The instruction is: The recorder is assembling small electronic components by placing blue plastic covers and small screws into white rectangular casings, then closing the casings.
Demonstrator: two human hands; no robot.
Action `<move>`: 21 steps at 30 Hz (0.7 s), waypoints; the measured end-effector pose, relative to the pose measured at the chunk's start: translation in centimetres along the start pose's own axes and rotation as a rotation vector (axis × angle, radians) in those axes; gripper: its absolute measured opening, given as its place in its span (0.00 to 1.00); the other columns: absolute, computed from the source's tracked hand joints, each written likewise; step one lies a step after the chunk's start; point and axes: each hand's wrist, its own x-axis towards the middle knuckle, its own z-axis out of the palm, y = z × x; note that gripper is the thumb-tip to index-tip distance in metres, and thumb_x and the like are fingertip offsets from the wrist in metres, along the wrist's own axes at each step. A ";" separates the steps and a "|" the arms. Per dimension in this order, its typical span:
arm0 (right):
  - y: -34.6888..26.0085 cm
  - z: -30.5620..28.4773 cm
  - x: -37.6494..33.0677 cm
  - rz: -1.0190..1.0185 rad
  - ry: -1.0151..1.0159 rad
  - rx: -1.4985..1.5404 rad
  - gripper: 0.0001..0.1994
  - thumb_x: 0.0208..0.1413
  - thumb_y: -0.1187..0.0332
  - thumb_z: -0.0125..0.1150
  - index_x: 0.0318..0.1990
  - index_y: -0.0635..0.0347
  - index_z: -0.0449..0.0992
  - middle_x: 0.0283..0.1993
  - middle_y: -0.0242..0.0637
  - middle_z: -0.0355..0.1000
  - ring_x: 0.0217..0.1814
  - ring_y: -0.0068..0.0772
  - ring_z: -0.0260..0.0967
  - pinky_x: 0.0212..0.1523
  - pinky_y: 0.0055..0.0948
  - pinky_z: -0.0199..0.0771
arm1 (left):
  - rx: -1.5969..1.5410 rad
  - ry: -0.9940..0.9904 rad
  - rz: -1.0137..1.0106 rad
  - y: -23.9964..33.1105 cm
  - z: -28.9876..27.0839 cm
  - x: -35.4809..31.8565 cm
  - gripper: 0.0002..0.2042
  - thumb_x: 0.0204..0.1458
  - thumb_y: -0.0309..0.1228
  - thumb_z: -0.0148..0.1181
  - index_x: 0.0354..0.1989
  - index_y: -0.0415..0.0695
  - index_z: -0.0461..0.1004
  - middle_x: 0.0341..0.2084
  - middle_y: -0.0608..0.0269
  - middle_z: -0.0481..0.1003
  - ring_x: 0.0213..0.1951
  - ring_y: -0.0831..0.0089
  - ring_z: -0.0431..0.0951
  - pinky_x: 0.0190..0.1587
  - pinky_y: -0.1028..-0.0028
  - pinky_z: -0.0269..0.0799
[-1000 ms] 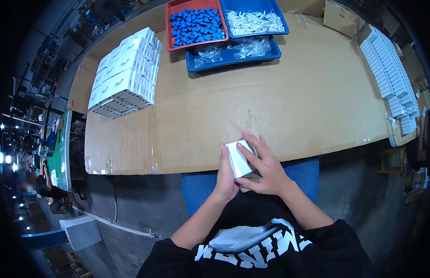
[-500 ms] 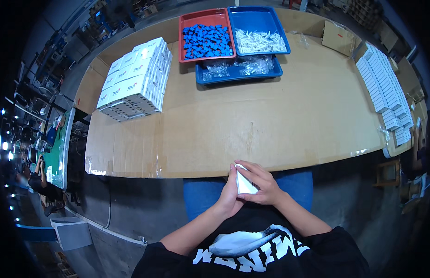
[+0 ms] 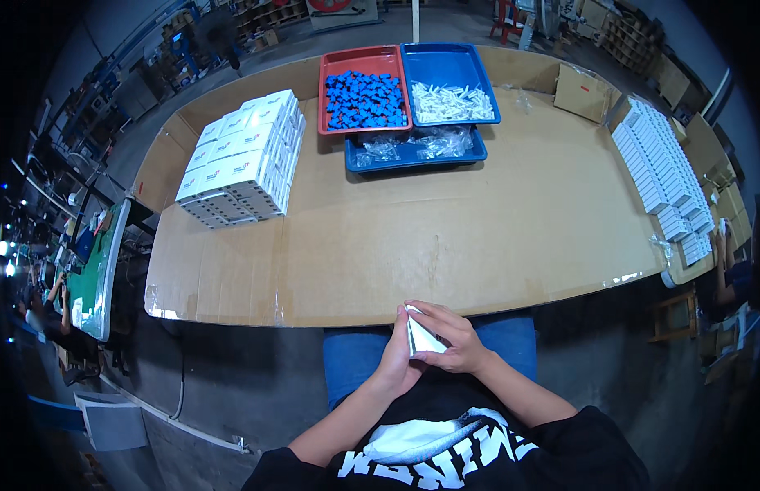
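Observation:
Between my two hands, over my lap at the table's near edge, is a small white box (image 3: pixel 423 338). My left hand (image 3: pixel 399 360) presses along its left side, fingers mostly hidden behind it. My right hand (image 3: pixel 458 340) wraps over its top and right side, thumb along the lower edge. Part of the box is covered by my fingers, so its far side does not show. Both hands stay apart from the cardboard-covered table (image 3: pixel 380 262) just beyond them.
A stack of white boxes (image 3: pixel 233 164) stands at left. At the back are a red tray (image 3: pixel 323 90) of blue pieces, a blue tray (image 3: pixel 445 61) of white pieces and a lower blue tray (image 3: pixel 413 164) with clear bags. Rows of white boxes (image 3: pixel 662 168) line the right. Co-workers sit at both sides.
The whole view has shifted, so the table and trays appear lower in the picture. My hands keep their hold on the white box, which looks slightly turned.

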 end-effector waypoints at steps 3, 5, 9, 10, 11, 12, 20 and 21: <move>0.8 0.0 0.1 0.006 0.027 0.054 0.35 0.57 0.53 0.70 0.66 0.69 0.71 0.67 0.58 0.69 0.67 0.54 0.71 0.65 0.43 0.71 | 0.031 -0.012 -0.005 0.7 -0.2 0.0 0.33 0.70 0.62 0.32 0.64 0.47 0.67 0.51 0.55 0.76 0.53 0.61 0.80 0.54 0.60 0.79; 1.3 -0.4 0.5 0.343 0.377 0.741 0.37 0.65 0.44 0.58 0.70 0.67 0.65 0.67 0.56 0.69 0.67 0.49 0.71 0.67 0.43 0.69 | -0.053 -0.200 -0.073 1.1 -0.6 0.3 0.33 0.70 0.60 0.29 0.65 0.45 0.66 0.51 0.48 0.77 0.52 0.54 0.81 0.56 0.54 0.78; 3.1 -3.0 2.2 0.384 0.493 0.645 0.36 0.68 0.44 0.54 0.70 0.66 0.63 0.70 0.50 0.64 0.70 0.43 0.66 0.68 0.42 0.69 | -0.054 -0.148 0.104 1.8 0.1 1.4 0.30 0.72 0.55 0.28 0.68 0.45 0.63 0.53 0.47 0.76 0.52 0.53 0.80 0.58 0.55 0.77; 4.7 -3.5 2.0 0.369 0.496 0.508 0.30 0.66 0.52 0.60 0.66 0.64 0.67 0.68 0.47 0.62 0.68 0.41 0.66 0.64 0.38 0.72 | -0.050 -0.155 0.106 2.2 0.1 2.3 0.30 0.72 0.55 0.28 0.68 0.45 0.63 0.53 0.47 0.76 0.52 0.53 0.80 0.58 0.55 0.77; 5.6 -4.1 2.0 0.355 0.497 0.374 0.24 0.64 0.59 0.66 0.62 0.62 0.70 0.67 0.43 0.60 0.67 0.39 0.67 0.60 0.34 0.74 | 0.004 -0.100 0.247 2.6 -0.1 3.4 0.29 0.72 0.53 0.29 0.70 0.45 0.61 0.54 0.48 0.75 0.54 0.55 0.79 0.59 0.58 0.75; 5.7 -4.8 2.2 0.351 0.497 0.374 0.24 0.64 0.59 0.66 0.62 0.62 0.70 0.67 0.43 0.60 0.67 0.39 0.67 0.60 0.34 0.74 | 0.057 -0.042 0.389 3.1 0.0 4.0 0.29 0.72 0.52 0.30 0.71 0.45 0.60 0.55 0.49 0.75 0.56 0.56 0.78 0.61 0.60 0.73; 6.2 -7.2 1.7 0.229 0.251 -0.430 0.10 0.48 0.77 0.70 0.35 0.64 0.73 0.55 0.46 0.74 0.55 0.46 0.76 0.53 0.39 0.80 | 1.506 0.223 1.120 7.0 -6.1 5.6 0.28 0.67 0.41 0.46 0.70 0.38 0.58 0.65 0.41 0.64 0.70 0.44 0.60 0.74 0.46 0.46; 6.4 -7.2 1.1 0.204 0.172 -0.457 0.10 0.47 0.76 0.70 0.35 0.63 0.74 0.54 0.44 0.76 0.56 0.47 0.76 0.57 0.43 0.78 | 1.488 0.228 1.110 7.4 -6.8 5.0 0.29 0.65 0.44 0.52 0.69 0.39 0.59 0.67 0.42 0.62 0.71 0.39 0.58 0.74 0.41 0.41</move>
